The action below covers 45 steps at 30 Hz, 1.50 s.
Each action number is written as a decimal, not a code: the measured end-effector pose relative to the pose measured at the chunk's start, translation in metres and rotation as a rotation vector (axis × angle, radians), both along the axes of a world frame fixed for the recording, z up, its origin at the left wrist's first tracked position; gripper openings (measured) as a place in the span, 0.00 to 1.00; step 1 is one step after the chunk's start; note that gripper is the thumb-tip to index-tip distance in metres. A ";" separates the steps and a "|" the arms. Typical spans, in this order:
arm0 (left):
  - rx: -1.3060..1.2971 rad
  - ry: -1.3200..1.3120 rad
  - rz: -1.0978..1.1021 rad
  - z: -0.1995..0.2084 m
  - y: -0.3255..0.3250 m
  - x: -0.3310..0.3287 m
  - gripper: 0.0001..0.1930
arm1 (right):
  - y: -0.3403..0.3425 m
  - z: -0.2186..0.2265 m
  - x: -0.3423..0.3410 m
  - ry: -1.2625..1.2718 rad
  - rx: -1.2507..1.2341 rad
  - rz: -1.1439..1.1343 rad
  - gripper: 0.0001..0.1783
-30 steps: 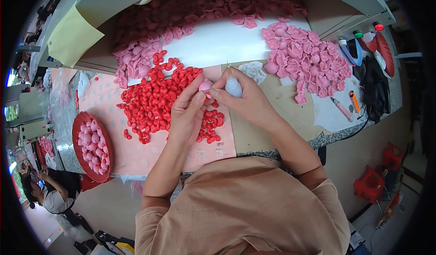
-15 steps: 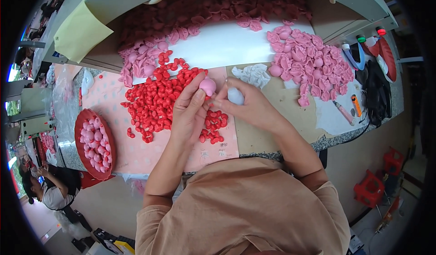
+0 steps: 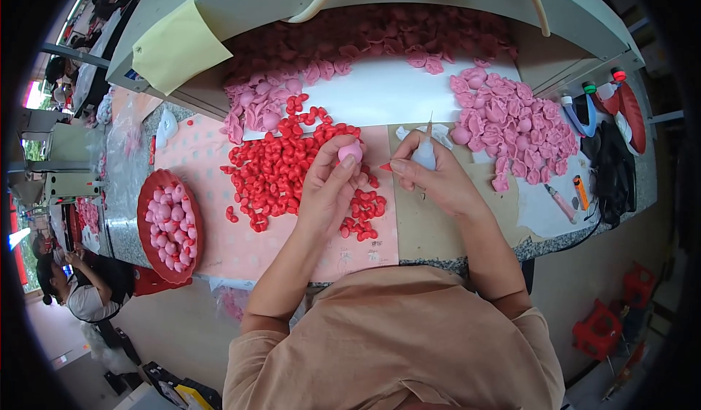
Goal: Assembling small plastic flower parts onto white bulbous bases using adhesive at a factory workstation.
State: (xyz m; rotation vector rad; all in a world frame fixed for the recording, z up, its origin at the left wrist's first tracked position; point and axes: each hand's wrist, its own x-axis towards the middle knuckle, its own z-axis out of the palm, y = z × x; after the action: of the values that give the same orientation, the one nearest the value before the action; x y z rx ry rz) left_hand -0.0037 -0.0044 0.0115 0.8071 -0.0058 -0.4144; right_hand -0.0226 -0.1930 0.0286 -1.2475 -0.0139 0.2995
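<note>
My left hand (image 3: 328, 184) is closed round a small pink ball-shaped piece (image 3: 350, 151), held up between thumb and fingers. Within my right hand (image 3: 442, 182) rests a pale squeeze bottle (image 3: 424, 156), its thin needle tip pointing away from me. A small red piece (image 3: 385, 167) shows at the right thumb and fingertip, a little apart from the pink piece. Below and beyond my left hand spreads a heap of glossy red bow-like pieces (image 3: 274, 165) on a pink patterned sheet (image 3: 212, 246).
At left stands a red bowl (image 3: 196, 253) of pink balls with red parts. Pink petal-like pieces (image 3: 511, 121) lie piled at right, more inside the grey booth (image 3: 591, 27). A crumpled white cloth (image 3: 440, 134), orange lighter (image 3: 580, 191) and black bag (image 3: 615, 169) are on the table.
My hands have drawn apart. The squeeze bottle has turned so its needle points away from me, and a red piece now shows at my right fingertips. The whole view has shifted slightly.
</note>
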 end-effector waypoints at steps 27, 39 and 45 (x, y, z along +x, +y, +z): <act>-0.075 0.177 -0.094 0.001 0.007 0.004 0.20 | 0.000 0.000 0.000 0.111 0.213 -0.090 0.07; -0.214 0.172 -0.157 0.002 0.006 0.007 0.23 | 0.001 -0.002 0.000 0.111 0.237 -0.095 0.06; -0.201 0.147 -0.175 0.000 0.007 0.005 0.24 | 0.001 -0.001 -0.001 0.141 0.234 -0.127 0.06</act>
State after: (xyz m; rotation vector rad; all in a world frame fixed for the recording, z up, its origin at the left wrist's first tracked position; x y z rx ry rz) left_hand 0.0017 0.0024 0.0114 0.5784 0.0188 -0.6279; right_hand -0.0234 -0.1916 0.0271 -0.9880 0.1467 0.2666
